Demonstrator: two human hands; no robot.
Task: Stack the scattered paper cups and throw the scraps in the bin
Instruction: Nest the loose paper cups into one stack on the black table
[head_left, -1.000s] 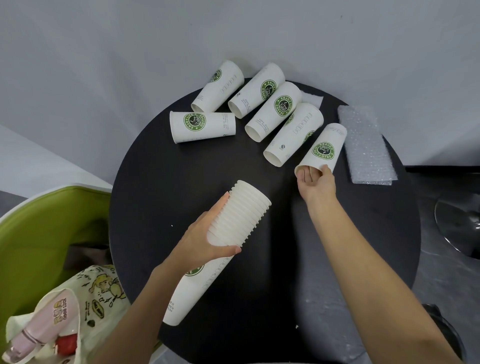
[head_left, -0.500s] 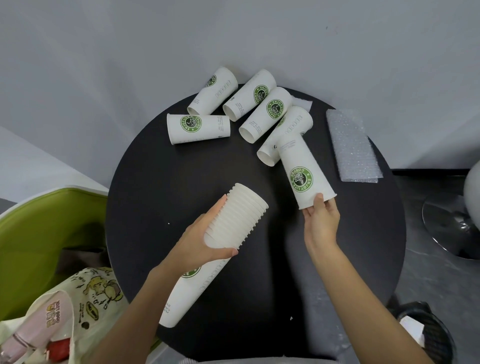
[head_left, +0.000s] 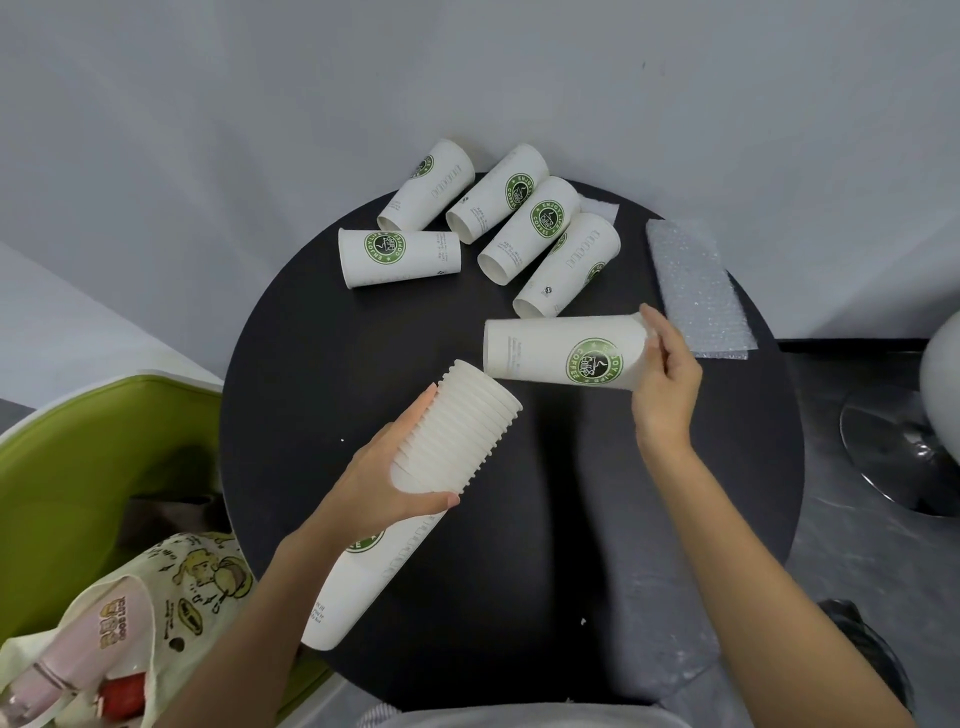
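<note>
My left hand (head_left: 387, 491) grips a long stack of nested white paper cups (head_left: 452, 431), tilted with its open end up and to the right over the round black table (head_left: 322, 364). My right hand (head_left: 665, 374) holds a single cup (head_left: 561, 351) by its rim end, lying sideways, its base pointing left at the stack's mouth. Several loose cups lie on their sides at the table's far edge, among them one (head_left: 400, 258) on the left and one (head_left: 569, 265) nearest my right hand. A sheet of bubble wrap (head_left: 696, 288) lies at the far right.
A small white scrap (head_left: 602, 209) peeks from behind the far cups. A green chair (head_left: 78, 467) with a printed tote bag (head_left: 156, 613) stands at the left. A chrome chair base (head_left: 898, 452) is on the floor at the right. A dark bin (head_left: 867, 654) shows at lower right.
My right hand lifted a cup from the row at the far right, turned it sideways and brought its base toward the mouth of the stack. The stack in my left hand stayed put.
</note>
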